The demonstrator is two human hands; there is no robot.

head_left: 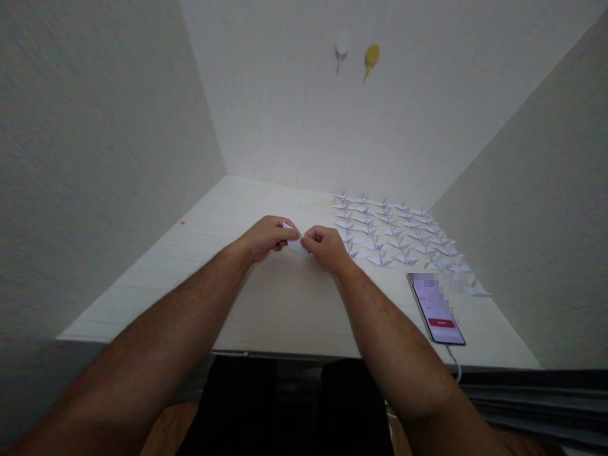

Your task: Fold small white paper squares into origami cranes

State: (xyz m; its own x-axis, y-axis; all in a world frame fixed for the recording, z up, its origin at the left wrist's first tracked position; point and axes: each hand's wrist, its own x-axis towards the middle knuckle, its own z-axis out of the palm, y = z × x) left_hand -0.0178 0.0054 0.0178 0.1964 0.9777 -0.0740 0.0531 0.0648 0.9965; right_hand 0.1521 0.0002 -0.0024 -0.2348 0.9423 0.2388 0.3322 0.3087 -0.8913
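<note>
My left hand [265, 237] and my right hand [327, 247] meet over the middle of the pale table [199, 266]. Both pinch a small folded piece of white paper [295, 242] between fingertips, fingers curled closed on it. Most of the paper is hidden by the fingers. To the right of my hands, several small folded paper cranes [389, 231] lie in rows on the table.
A phone [436, 307] with its screen lit lies near the table's front right edge, a cable running off the edge. Walls close the table in on the left, back and right. Two round hooks [371, 56] hang on the back wall.
</note>
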